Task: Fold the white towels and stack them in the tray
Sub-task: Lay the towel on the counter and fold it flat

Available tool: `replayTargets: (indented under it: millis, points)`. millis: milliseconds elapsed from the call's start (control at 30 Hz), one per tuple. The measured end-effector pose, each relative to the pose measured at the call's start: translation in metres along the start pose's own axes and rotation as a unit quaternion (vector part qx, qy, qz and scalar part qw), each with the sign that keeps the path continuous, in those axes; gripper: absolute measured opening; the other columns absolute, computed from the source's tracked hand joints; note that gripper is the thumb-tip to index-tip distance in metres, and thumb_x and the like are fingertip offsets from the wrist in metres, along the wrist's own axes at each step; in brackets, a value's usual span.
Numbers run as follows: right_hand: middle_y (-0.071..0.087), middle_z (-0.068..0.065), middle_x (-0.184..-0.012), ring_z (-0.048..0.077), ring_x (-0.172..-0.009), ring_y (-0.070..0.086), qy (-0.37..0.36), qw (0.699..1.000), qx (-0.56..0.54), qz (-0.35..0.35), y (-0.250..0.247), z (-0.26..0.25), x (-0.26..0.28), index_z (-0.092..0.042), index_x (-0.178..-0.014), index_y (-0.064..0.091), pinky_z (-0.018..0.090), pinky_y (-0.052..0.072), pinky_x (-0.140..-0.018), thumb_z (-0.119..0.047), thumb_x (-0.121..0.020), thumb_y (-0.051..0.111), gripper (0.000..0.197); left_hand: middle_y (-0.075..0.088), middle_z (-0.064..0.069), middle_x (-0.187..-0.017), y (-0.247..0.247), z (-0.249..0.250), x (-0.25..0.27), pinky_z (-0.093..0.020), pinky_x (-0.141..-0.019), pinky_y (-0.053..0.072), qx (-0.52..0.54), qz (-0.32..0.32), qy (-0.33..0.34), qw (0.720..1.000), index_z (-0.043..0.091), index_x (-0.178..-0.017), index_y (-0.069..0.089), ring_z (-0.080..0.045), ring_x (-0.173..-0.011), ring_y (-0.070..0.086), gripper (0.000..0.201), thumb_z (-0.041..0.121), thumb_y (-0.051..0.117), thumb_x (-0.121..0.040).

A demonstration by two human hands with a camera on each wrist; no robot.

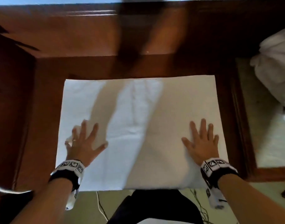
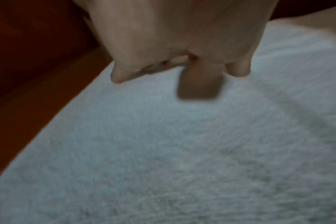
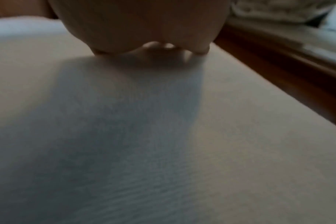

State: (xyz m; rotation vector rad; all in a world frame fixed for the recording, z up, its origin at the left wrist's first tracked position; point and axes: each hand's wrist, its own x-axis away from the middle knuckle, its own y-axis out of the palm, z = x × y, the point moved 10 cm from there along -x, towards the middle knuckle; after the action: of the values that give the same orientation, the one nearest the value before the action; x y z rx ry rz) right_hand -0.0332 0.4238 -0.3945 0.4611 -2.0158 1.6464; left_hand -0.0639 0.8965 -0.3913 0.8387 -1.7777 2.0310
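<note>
Towel lies flat on the table straight ahead of me, long axis running left to right. My left hand and right hand rest on its near half, fingers spread flat, gripping nothing. Each sits equally near its own end, so either end could fold across.

No words, brand names or numbers can be read in any of the three views. The only sign-like marks are the black-and-white square coded patterns printed on the left wrist band and on the right wrist band, seen from the head camera; they hold blocky shapes, not letters or digits. The white towel carries no visible label or print, and both wrist views are too blurred to show any writing.
</note>
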Motion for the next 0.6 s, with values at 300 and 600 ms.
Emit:
replayTargets:
  millis: [300, 600]
  points:
    - [-0.027, 0.003, -0.163, 0.037, -0.149, -0.021, 0.004, 0.999, 0.042, 0.026, -0.051, -0.021, -0.085, -0.042, -0.154, -0.011, 0.067, 0.001, -0.117, -0.074, -0.093, 0.019, 0.076, -0.016, 0.004, -0.168, -0.068, 0.011, -0.087, -0.075, -0.112, 0.017, 0.014, 0.053, 0.038, 0.998, 0.051, -0.154, -0.006, -0.039, -0.153, -0.004, 0.098, 0.093, 0.034, -0.076]
    - [-0.036, -0.002, -0.159, 0.035, -0.148, -0.026, -0.021, 0.998, 0.039, -0.049, 0.004, -0.016, 0.014, -0.044, -0.152, -0.020, 0.067, 0.000, -0.117, -0.078, -0.089, 0.005, 0.076, -0.048, 0.012, -0.154, 0.012, 0.011, 0.008, -0.081, -0.110, 0.008, 0.030, -0.031, -0.003, 0.999, 0.057, -0.147, -0.026, -0.042, -0.150, -0.022, 0.087, 0.093, 0.012, -0.078]
